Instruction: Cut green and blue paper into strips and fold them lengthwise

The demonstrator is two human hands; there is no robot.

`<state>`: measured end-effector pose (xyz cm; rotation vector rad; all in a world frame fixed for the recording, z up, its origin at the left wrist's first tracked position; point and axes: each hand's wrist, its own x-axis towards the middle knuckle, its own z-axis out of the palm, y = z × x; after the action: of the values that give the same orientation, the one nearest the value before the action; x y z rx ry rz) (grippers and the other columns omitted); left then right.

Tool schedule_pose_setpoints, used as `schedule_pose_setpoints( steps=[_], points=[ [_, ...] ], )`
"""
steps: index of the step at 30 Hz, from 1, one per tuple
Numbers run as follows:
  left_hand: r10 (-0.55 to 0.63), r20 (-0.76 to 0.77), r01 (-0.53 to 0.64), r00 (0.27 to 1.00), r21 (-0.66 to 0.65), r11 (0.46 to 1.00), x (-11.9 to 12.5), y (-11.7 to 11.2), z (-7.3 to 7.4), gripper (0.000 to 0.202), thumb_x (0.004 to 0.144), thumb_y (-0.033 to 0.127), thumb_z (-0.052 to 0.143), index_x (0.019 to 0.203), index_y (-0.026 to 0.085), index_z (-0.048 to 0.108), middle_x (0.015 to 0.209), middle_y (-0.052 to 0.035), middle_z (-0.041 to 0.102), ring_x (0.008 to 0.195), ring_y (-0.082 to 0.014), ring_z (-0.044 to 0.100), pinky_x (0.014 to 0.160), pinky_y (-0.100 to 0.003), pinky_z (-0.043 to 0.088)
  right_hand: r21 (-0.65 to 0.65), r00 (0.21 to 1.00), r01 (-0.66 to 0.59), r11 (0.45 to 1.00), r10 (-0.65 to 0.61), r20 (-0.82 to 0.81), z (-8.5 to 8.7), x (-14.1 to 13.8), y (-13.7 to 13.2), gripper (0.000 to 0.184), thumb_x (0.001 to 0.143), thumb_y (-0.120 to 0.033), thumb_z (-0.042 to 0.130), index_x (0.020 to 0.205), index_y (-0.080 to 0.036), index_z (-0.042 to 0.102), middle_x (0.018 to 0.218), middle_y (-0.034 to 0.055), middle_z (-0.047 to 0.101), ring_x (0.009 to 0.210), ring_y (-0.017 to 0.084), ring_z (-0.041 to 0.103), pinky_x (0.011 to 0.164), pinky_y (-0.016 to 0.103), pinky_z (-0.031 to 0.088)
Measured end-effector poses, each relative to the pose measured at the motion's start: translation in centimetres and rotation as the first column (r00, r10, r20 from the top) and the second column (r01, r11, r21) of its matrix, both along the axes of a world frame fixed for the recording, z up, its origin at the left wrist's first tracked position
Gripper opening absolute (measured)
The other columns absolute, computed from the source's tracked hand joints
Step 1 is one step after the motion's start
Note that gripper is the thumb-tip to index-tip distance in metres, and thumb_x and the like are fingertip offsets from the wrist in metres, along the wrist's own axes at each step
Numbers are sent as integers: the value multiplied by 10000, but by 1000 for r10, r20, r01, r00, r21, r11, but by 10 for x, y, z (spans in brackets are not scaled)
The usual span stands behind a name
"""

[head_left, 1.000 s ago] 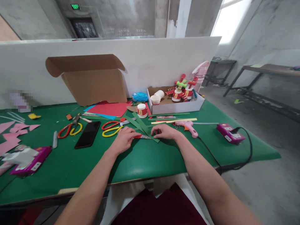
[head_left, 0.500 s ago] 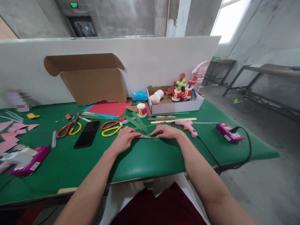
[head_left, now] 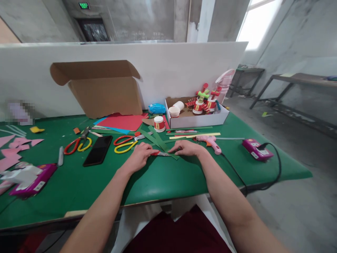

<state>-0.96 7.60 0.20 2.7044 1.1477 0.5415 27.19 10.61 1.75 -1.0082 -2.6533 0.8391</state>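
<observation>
My left hand (head_left: 142, 154) is closed around a red-handled craft knife (head_left: 156, 153), which lies low over the table. Its grey blade points right, across a green paper strip (head_left: 174, 156). At the right end of the blade, the bent fingers and thumb of my right hand (head_left: 187, 148) hold that strip down against the table. More green strips (head_left: 154, 137) fan out just behind both hands. A pair of scissors (head_left: 126, 142) with red and yellow handles lies beside my left hand. The pink glue gun (head_left: 209, 142) rests to the right of my right hand.
Behind the strips stands a paper cup (head_left: 159, 124), near a white box (head_left: 197, 122) holding cups and spring figures. A phone (head_left: 98, 150) and other scissors (head_left: 78, 144) lie left. A purple power box (head_left: 257, 150) with a black cable sits right. An open cardboard box (head_left: 105, 96) stands behind.
</observation>
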Motion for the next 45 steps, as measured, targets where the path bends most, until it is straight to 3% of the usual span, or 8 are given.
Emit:
schedule_pose_setpoints(
  steps=[38, 45],
  points=[
    [-45, 5, 45, 999, -78, 996, 12, -9, 5, 470, 891, 70, 373, 1175, 299, 669, 999, -71, 599, 930, -215, 479, 825, -363, 370, -20, 1000, -12, 1000, 12, -8, 3, -1, -2, 352, 822, -165, 616, 1160, -184, 710, 977, 74, 717, 868, 190, 588, 791, 266, 432],
    [-99, 21, 101, 995, -108, 989, 12, -11, 7, 452, 925, 110, 347, 1171, 297, 676, 999, -75, 616, 944, -208, 493, 849, -373, 378, -24, 1000, 6, 1000, -6, -8, 3, -1, -2, 361, 806, -153, 619, 1152, -196, 715, 1000, 65, 725, 869, 185, 596, 791, 262, 440]
  ],
)
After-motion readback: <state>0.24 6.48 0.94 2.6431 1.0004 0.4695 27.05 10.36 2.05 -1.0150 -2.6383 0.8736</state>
